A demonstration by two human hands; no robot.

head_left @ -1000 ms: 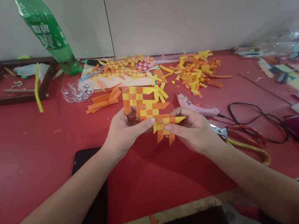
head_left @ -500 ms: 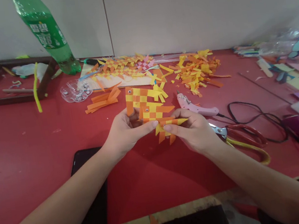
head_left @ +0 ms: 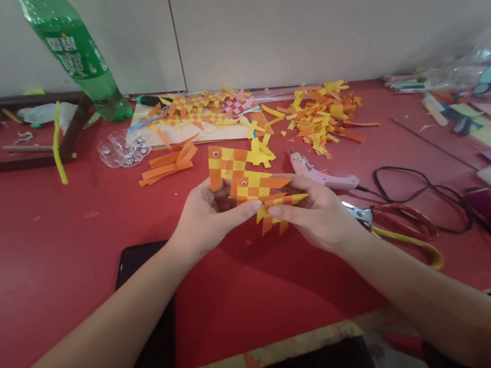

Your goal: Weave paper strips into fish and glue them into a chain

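Several woven paper fish in orange and yellow checks, two with a small googly eye showing, are held in the air over the red table. My left hand grips them from the left, thumb in front and fingers behind. From the right, my right hand pinches the lowest fish by its edge, thumb on top. The fish overlap in a stepped row, the rear one highest at the left. Most fingers of both hands are hidden behind the paper.
Beyond my right hand lie a pink glue gun and scissors. Paper scraps and more woven fish lie at the back. A green bottle stands left, near a dark frame. A black phone is under my left forearm.
The held fish have tilted slightly and shifted a little to the right and down. Both hands keep their grip, and the things on the table stay in place.
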